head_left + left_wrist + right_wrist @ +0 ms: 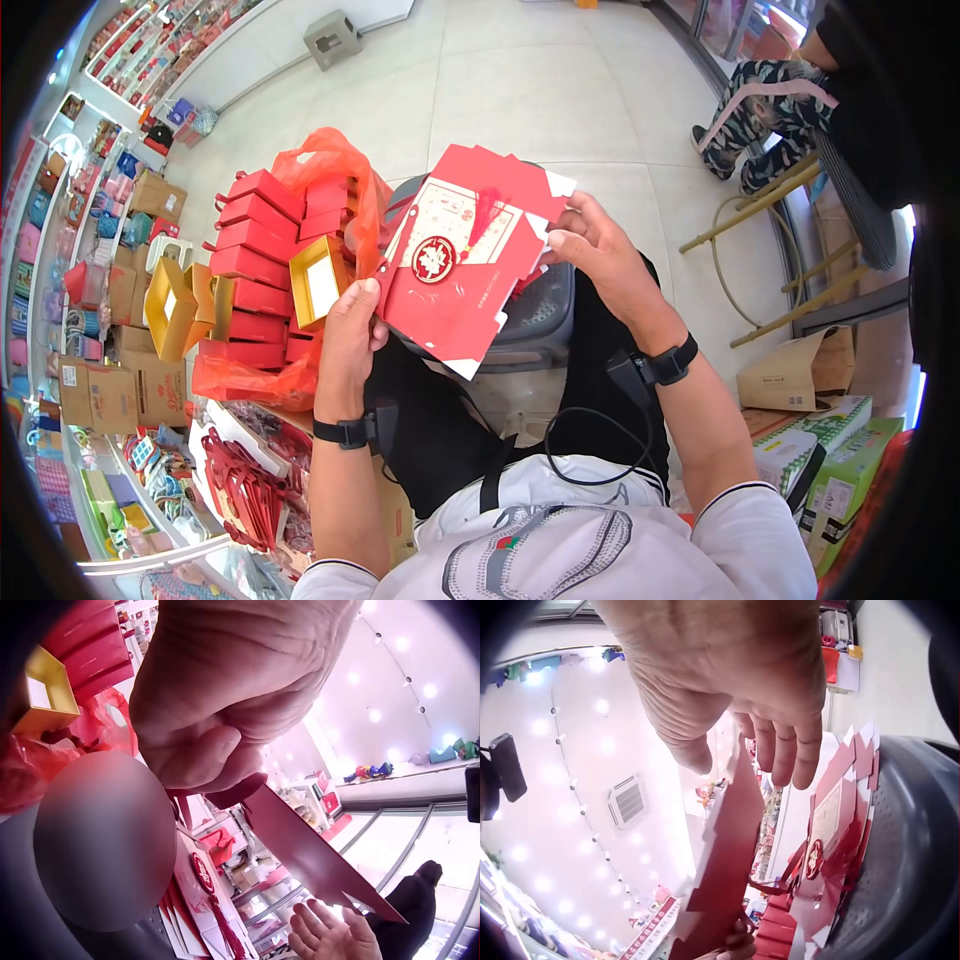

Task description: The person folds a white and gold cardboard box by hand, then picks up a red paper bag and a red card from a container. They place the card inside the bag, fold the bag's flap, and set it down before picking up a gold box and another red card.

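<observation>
My left hand point(352, 325) pinches the near left corner of a flat red card sheet point(465, 312) with white corner tabs. In the left wrist view the sheet point(307, 847) stands tilted out from the curled fingers. At its far end is my right hand point(605, 255), with thumb and fingers apart around the edge. The right wrist view shows those fingers point(784, 750) fairly straight. Behind the sheet, a stack of red printed cards point(840, 795) with white tabs lies on a grey stool point(915, 825). A round red medallion point(434, 260) and a red tassel point(487, 212) show there.
To the left, an orange-red plastic bag point(350, 160) holds several red boxes point(250, 265). Gold open boxes point(170, 312) stand beside it. Red ribbon bundles point(240, 490) lie nearer me. Cartons point(100, 393) and stocked shelves line the left side; a person's patterned trouser leg point(765, 105) is at right.
</observation>
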`<state>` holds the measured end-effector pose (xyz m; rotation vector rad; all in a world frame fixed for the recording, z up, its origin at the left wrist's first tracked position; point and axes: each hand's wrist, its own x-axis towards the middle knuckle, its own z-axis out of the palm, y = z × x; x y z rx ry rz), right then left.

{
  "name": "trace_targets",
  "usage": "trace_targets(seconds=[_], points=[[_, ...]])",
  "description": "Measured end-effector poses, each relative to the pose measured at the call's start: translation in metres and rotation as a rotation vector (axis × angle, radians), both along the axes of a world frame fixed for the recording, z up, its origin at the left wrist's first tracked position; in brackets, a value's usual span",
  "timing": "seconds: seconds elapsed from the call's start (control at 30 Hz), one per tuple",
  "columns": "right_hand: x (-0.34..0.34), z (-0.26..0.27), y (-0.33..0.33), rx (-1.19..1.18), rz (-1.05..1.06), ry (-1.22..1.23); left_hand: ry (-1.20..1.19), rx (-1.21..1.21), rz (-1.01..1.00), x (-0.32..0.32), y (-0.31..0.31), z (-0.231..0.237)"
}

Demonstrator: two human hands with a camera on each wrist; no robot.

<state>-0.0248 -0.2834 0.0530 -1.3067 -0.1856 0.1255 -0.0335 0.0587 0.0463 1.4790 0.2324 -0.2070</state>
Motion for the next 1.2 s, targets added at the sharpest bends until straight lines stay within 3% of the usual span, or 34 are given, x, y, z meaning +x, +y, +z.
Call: trace_targets(seconds=[0.3,0.43,0.53,0.6,0.67,0.7,0.73,0.77,0.83,0.97,1.0,1.1,1.13,1.2], points=[[-0.003,-0.008,0.005,0.145,0.055,0.198,0.028,0.02,-0.098,-0.021,-0.002,-0.013],[-0.002,-0.016,-0.01,0.139,0.21,0.343,0.049,0.22,-0.234,-0.035,0.005,-0.018],[-0.004,-0.032,-0.007,-0.252,0.162,0.212,0.026,0.471,-0.424,-0.044,0.007,-0.006],[-0.013,-0.03,-0.001,-0.305,0.113,0.093,-0.066,0.709,-0.525,-0.05,0.002,0.009],[-0.027,-0.007,0.008,-0.445,0.027,0.012,-0.398,0.916,-0.286,-0.05,-0.007,0.023],[-0.038,-0.003,0.012,-0.55,-0.086,-0.266,-0.567,1.013,-0.159,-0.047,-0.011,0.031],[-0.039,0.008,0.012,-0.541,-0.085,-0.351,-0.441,0.92,-0.082,-0.045,-0.014,0.042],[-0.042,0.014,0.012,-0.534,-0.081,-0.428,-0.472,0.816,-0.088,-0.045,-0.018,0.047],[-0.038,0.014,0.009,-0.482,-0.023,-0.267,-0.557,0.601,-0.098,-0.036,-0.03,0.054],[-0.035,0.008,0.013,-0.373,0.06,-0.205,-0.514,0.43,-0.095,-0.034,-0.052,0.053],[-0.036,0.007,0.013,-0.345,0.074,-0.169,-0.595,0.418,0.028,-0.03,-0.059,0.045],[-0.04,0.006,0.012,-0.306,0.121,-0.073,-0.486,0.377,0.023,-0.024,-0.053,0.044],[-0.041,0.008,0.01,-0.326,0.136,-0.054,-0.483,0.257,0.001,-0.026,-0.058,0.044],[-0.042,0.006,0.01,-0.331,0.142,-0.039,-0.454,0.314,0.01,-0.03,-0.056,0.041]])
